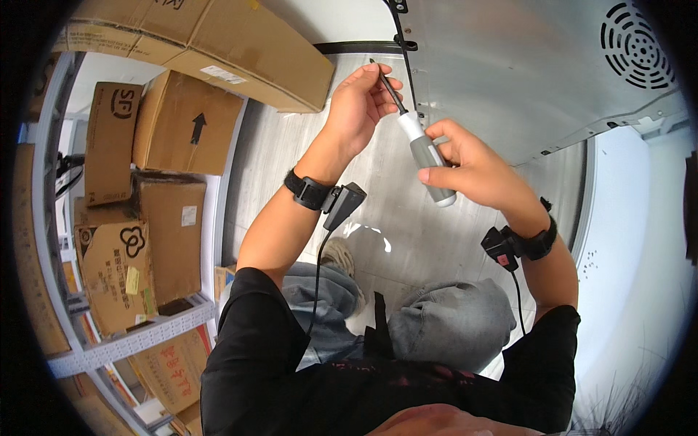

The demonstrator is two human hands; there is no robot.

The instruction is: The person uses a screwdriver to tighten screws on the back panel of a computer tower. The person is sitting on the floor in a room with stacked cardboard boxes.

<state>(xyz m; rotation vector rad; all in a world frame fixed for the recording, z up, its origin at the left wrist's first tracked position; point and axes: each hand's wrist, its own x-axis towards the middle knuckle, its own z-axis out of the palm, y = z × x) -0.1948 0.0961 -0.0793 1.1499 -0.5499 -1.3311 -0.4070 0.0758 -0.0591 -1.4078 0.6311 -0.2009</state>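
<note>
A screwdriver [422,149] with a grey and white handle and a dark shaft slants in front of me, its tip up and to the left. My right hand [476,166] is closed around the handle. My left hand [356,105] pinches the shaft close to the tip with thumb and fingers. Whether a small part such as a screw is also between those fingertips, I cannot make out. Just beyond the tool stands a large grey metal panel [502,80], its edge near the fingers of both hands. Each wrist wears a black strap with a small cabled device.
A metal shelf rack [145,330] on the left holds several cardboard boxes [190,123]. One long carton [254,54] lies at the far left, near my left hand. The panel has a round slotted vent [640,49]. Below is a grey wood-look floor [283,160]; a white wall [618,240] is on the right.
</note>
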